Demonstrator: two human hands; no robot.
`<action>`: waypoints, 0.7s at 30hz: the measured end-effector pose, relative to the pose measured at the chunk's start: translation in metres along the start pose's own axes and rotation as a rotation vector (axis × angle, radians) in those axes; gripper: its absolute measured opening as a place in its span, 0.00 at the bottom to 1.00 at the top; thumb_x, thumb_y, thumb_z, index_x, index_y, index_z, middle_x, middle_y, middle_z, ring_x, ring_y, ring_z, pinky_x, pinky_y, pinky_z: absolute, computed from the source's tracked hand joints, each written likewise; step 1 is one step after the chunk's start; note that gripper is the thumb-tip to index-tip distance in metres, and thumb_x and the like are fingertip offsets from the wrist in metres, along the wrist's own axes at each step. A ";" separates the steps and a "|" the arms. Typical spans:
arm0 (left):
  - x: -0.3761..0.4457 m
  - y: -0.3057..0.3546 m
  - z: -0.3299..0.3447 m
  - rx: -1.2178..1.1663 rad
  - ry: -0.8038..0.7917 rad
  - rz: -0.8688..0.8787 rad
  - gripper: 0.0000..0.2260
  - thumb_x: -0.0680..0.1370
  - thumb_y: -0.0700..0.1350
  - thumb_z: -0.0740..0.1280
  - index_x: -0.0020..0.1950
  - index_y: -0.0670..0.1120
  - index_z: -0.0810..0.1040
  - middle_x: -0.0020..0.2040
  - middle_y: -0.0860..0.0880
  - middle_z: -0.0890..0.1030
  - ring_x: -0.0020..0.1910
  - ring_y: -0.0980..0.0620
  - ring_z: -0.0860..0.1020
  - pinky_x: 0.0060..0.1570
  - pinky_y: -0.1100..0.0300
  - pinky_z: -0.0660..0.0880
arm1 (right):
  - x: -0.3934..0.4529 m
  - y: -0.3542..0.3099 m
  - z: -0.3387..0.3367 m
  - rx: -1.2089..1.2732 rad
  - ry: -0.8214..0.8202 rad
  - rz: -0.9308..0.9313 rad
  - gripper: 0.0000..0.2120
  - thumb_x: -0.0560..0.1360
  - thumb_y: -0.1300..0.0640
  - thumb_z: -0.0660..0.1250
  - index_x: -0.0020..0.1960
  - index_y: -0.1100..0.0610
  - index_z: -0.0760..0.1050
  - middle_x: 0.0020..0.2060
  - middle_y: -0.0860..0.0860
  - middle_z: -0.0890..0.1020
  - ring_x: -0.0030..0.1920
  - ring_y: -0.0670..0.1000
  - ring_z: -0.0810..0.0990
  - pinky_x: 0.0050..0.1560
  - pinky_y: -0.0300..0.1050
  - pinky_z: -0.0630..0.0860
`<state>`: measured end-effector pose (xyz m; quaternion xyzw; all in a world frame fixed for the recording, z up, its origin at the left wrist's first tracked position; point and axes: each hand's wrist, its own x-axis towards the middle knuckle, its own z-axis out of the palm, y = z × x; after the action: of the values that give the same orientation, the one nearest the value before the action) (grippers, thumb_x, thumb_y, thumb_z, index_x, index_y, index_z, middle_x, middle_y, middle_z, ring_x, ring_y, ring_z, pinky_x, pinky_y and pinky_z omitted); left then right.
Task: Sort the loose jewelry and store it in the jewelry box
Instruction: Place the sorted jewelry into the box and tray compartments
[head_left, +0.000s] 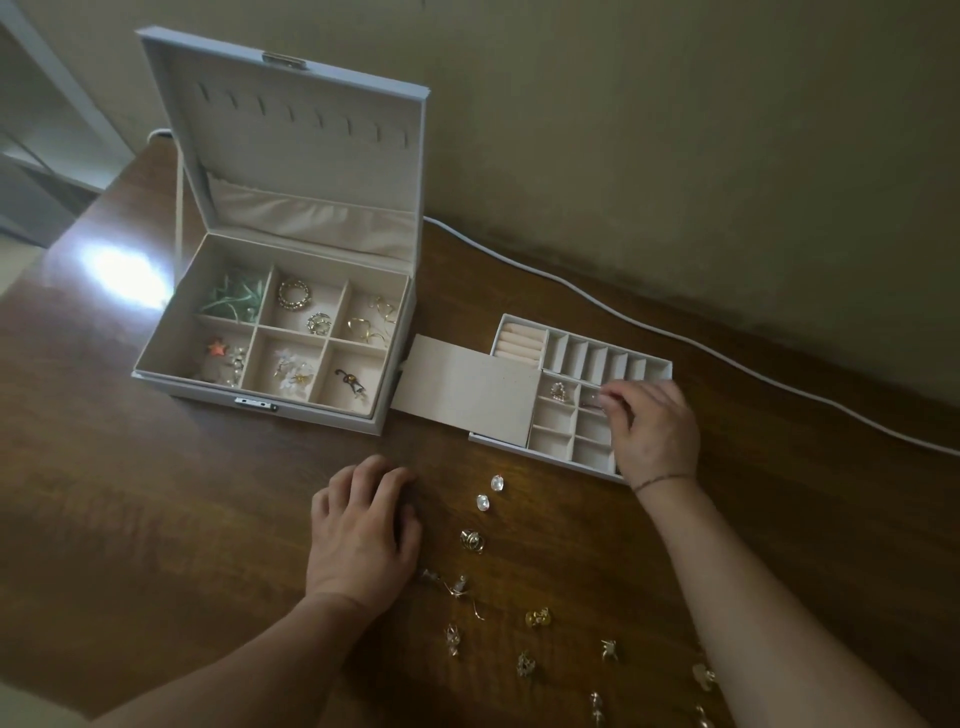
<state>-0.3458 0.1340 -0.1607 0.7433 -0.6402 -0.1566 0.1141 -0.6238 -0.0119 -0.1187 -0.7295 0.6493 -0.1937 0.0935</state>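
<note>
The white jewelry box (156, 358) stands open at the left, its six compartments holding sorted pieces. A divided tray (602, 353) lies to its right, with a small heart-shaped piece (559, 391) in one cell. My right hand (657, 434) hovers over the tray's near cells and pinches a small thin piece above the cell beside the heart. My left hand (363, 525) rests palm down on the table with fingers loosely curled, holding nothing. Loose jewelry lies in front: two clear oval stones (490, 492), a gold ring (472, 540) and several small gold earrings (537, 617).
The brown wooden table (156, 493) stands against a beige wall. A white cable (675, 332) runs along the table behind the tray. A beige card flap (467, 384) lies between box and tray. A bright glare patch sits left of the box.
</note>
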 end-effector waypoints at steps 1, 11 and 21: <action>0.000 0.000 0.000 -0.001 -0.001 0.000 0.18 0.75 0.56 0.57 0.62 0.52 0.75 0.63 0.49 0.72 0.64 0.46 0.66 0.61 0.43 0.69 | 0.005 0.002 0.003 -0.026 0.004 -0.034 0.05 0.77 0.56 0.66 0.48 0.52 0.81 0.42 0.47 0.82 0.47 0.52 0.74 0.43 0.46 0.70; 0.000 0.000 0.000 0.013 0.012 0.008 0.18 0.75 0.56 0.58 0.62 0.52 0.75 0.63 0.50 0.71 0.64 0.46 0.66 0.60 0.45 0.69 | -0.035 -0.031 0.008 0.027 -0.021 -0.233 0.10 0.76 0.54 0.64 0.55 0.53 0.79 0.49 0.48 0.81 0.53 0.51 0.75 0.54 0.51 0.73; -0.001 0.001 0.000 0.024 0.016 0.007 0.18 0.74 0.56 0.57 0.61 0.52 0.75 0.63 0.48 0.72 0.63 0.45 0.66 0.59 0.43 0.71 | -0.113 -0.081 0.027 -0.199 -0.300 -0.559 0.13 0.72 0.45 0.68 0.56 0.45 0.78 0.42 0.45 0.78 0.41 0.48 0.74 0.36 0.44 0.71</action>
<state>-0.3470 0.1344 -0.1603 0.7435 -0.6439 -0.1426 0.1110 -0.5487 0.1078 -0.1300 -0.9053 0.4188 -0.0378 0.0597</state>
